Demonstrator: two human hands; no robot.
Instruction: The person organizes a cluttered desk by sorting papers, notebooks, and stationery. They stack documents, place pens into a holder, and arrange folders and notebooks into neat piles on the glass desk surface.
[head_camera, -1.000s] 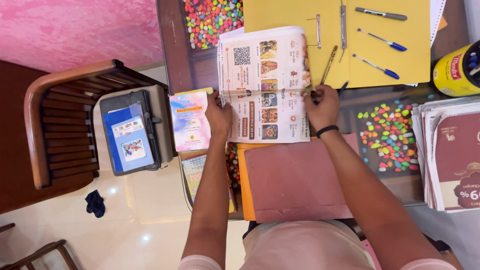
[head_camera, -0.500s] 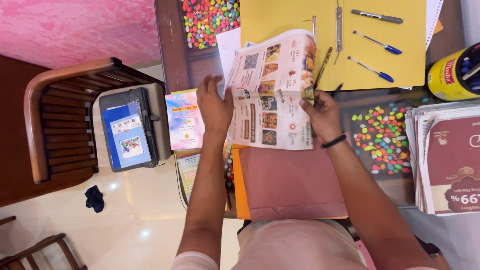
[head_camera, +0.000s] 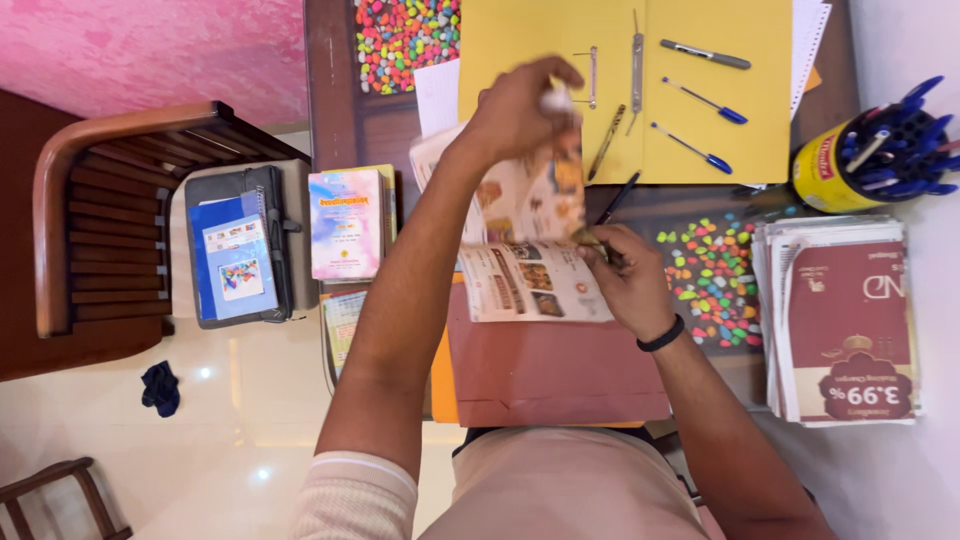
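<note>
Your left hand (head_camera: 520, 105) has swung up and across since a second ago: then it pressed the left edge of the flat printed leaflet (head_camera: 530, 270), now it is raised over the yellow folder (head_camera: 720, 80) with its fingers pinched shut on the leaflet's upper half, which stands lifted and curled back. The sheet is bending along its middle, so it looks like you are folding it over rather than smoothing it out.

Your right hand (head_camera: 625, 280) has stayed low at the right edge. Its fingers are curled closed on the crease, pinning the lower half down against the brown folder (head_camera: 560, 370) on the surface.

The lower half lies flat, print up, just in front of you; the upper half is blurred with motion. The pens (head_camera: 700, 100) on the yellow folder and the stack of newspapers (head_camera: 845, 320) to your right lie as they did before.
</note>
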